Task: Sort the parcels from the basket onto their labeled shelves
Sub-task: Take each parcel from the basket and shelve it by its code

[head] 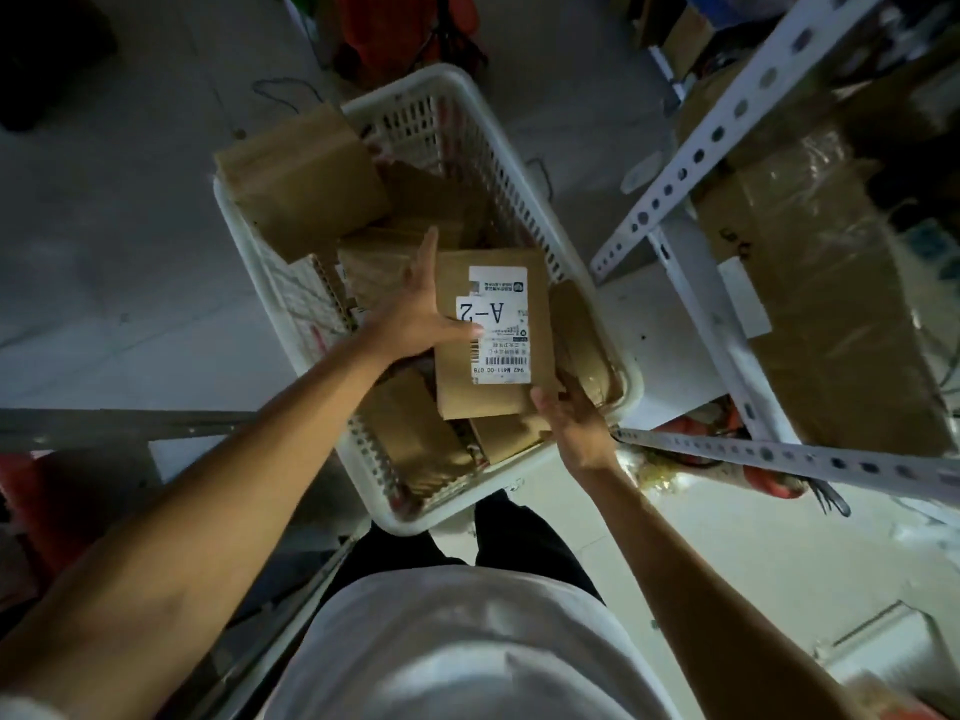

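A flat brown cardboard parcel (493, 335) is held over the near half of a white slatted basket (524, 210) that stands on the floor. Its top face carries a white shipping label (498, 324) with a large "A-2" printed in black, a barcode along one edge and small lines of print too fine to read. The "A-2" reads upside down from the camera, so the tops of the characters point toward the person. The parcel is a rectangle whose long axis runs away from the person, roughly along the length of the basket, and its labelled face is turned up toward the camera, nearly level.

The left hand (421, 319) grips the parcel's left edge: the thumb lies across the label, and the fingers stretch up along that edge. The right hand (571, 423) holds the near right corner, thumb on top at the corner and the fingers passing under, out of sight.

Beneath and around the held parcel lie more brown boxes (415, 439) in the basket, piled at odd angles; one larger box (306, 184) leans over the far left rim. To the right stands a white perforated metal shelf frame (691, 163), with a big tape-wrapped carton (831, 283) on it. The person's white shirt (457, 652) fills the bottom of the view.
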The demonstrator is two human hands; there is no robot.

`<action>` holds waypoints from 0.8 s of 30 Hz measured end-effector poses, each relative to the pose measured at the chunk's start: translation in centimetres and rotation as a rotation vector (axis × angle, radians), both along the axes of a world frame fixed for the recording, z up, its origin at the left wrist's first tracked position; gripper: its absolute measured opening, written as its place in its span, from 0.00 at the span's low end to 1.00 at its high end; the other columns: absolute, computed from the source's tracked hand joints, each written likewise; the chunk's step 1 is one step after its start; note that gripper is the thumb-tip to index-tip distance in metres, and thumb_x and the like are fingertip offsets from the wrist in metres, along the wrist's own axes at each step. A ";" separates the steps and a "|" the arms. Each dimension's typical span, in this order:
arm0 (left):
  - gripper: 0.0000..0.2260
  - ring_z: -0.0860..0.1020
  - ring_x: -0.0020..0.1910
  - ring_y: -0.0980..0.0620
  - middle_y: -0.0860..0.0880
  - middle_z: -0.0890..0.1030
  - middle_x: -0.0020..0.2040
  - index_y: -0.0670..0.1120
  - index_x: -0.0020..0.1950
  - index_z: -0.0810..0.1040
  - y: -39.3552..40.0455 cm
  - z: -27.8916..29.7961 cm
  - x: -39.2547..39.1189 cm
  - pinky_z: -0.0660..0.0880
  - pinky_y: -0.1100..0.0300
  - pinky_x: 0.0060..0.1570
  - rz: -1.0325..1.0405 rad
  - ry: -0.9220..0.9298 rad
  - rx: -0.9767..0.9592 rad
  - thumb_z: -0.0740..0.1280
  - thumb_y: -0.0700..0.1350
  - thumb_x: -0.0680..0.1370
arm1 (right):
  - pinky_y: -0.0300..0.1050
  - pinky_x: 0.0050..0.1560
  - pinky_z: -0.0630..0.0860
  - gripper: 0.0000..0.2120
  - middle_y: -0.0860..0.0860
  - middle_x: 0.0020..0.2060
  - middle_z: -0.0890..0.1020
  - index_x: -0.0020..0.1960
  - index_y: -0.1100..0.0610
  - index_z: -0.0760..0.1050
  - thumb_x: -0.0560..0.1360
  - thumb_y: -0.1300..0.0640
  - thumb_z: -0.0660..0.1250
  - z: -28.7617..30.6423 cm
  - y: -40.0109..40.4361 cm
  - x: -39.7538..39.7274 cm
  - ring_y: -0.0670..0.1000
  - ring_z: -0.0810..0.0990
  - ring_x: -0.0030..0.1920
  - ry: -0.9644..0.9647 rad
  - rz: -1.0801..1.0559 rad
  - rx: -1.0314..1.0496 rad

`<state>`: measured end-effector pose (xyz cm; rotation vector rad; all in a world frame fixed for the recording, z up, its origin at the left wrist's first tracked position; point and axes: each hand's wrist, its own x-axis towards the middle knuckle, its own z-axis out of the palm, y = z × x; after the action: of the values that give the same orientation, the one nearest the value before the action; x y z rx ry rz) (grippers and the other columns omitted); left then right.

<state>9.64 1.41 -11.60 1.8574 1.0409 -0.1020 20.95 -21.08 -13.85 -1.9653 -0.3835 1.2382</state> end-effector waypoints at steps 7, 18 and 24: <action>0.40 0.73 0.67 0.45 0.46 0.74 0.67 0.47 0.73 0.65 2.3 1.4 1.3 0.71 0.55 0.53 -0.101 0.117 0.124 0.79 0.55 0.67 | 0.55 0.52 0.83 0.11 0.60 0.46 0.84 0.48 0.54 0.74 0.80 0.46 0.66 1.6 2.2 -2.2 0.60 0.85 0.47 0.208 -0.408 -0.037; 0.39 0.80 0.53 0.56 0.58 0.77 0.56 0.53 0.72 0.57 0.6 -0.8 -7.4 0.76 0.69 0.41 -0.046 -0.038 -0.151 0.77 0.55 0.70 | 0.42 0.43 0.80 0.33 0.50 0.54 0.79 0.70 0.58 0.69 0.73 0.40 0.72 1.7 4.4 -2.1 0.49 0.80 0.47 -0.033 -0.296 -0.190; 0.31 0.78 0.54 0.51 0.51 0.76 0.55 0.46 0.61 0.69 2.2 -0.9 -8.1 0.78 0.56 0.45 -0.191 0.013 -0.057 0.78 0.58 0.68 | 0.57 0.62 0.78 0.11 0.51 0.51 0.84 0.56 0.53 0.78 0.76 0.51 0.73 1.3 4.2 -5.8 0.54 0.82 0.56 0.110 -0.646 0.104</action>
<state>1.56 3.64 -12.53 1.9025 0.8588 -0.2534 15.14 -16.92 -12.60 -1.7196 0.2311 0.8738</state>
